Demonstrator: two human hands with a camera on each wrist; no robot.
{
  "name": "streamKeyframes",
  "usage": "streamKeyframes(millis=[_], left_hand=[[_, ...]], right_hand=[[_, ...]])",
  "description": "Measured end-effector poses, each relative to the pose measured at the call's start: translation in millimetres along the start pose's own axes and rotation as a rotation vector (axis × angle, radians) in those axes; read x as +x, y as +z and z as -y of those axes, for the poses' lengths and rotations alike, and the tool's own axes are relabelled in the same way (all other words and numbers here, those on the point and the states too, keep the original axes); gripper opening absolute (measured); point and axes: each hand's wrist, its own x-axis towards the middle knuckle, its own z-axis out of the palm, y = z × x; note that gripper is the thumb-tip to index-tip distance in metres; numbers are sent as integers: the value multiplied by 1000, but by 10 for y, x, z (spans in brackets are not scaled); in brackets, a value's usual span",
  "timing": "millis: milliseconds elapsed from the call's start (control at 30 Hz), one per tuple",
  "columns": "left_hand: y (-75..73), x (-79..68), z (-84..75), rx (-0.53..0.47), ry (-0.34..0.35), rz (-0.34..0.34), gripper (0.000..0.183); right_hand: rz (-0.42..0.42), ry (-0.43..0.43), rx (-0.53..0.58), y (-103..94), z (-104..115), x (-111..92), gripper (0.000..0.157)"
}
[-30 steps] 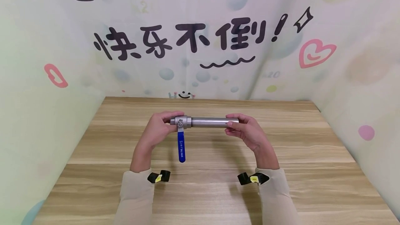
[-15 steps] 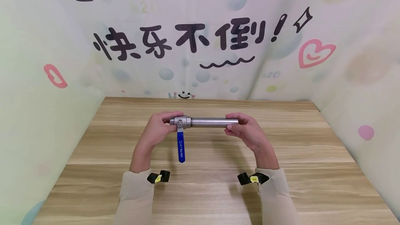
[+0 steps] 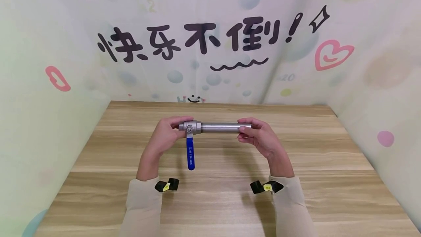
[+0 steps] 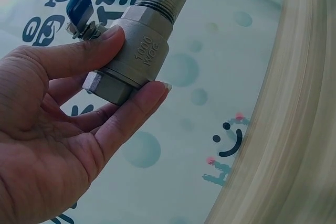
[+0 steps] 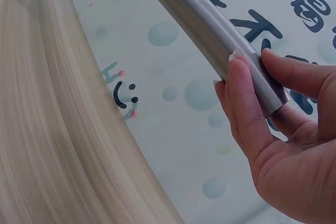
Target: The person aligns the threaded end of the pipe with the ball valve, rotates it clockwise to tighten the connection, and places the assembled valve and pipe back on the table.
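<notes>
A steel ball valve (image 3: 194, 127) with a blue lever handle (image 3: 190, 153) is joined to a smooth metal pipe (image 3: 220, 128). Both are held level above the table in the head view, the handle pointing toward me. My left hand (image 3: 166, 134) grips the valve body, thumb on the near side and fingers on the far side. In the left wrist view the valve (image 4: 139, 51) reads "1000 WOG", and threads (image 4: 157, 4) show where the pipe enters its hex end. My right hand (image 3: 260, 136) pinches the pipe's free end between thumb and fingers, as the right wrist view shows.
A wood-grain table (image 3: 210, 204) lies beneath the hands. Behind it hangs a pale printed backdrop (image 3: 197, 79) with black lettering, and similar walls rise at both sides. Each sleeve carries a black wrist camera, such as the left one (image 3: 167, 185).
Hardly anything differs. Both hands keep their grip on the valve and pipe in the same place, and the head view has tilted very slightly.
</notes>
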Motion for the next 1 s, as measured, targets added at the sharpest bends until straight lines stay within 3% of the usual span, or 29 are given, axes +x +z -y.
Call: streamKeyframes(millis=[67,267,500,767,1000], left_hand=[[-1,1,-3,-1,-1,-2,43],[-6,-7,-3,1,0,0,43],[-1,-10,-17,-3,15,2,42],[-2,-10,-24,-11,6,-1,42],[-11,-16,-20,-10,5,-1,42]], right_hand=[[-2,7,-3,6,5,1,21],[-8,15,-21,23,9,-1,44],[-13,17,-21,25,9,-1,50],[5,21,4,6,3,6,46],[14,19,28,0,6,0,33]])
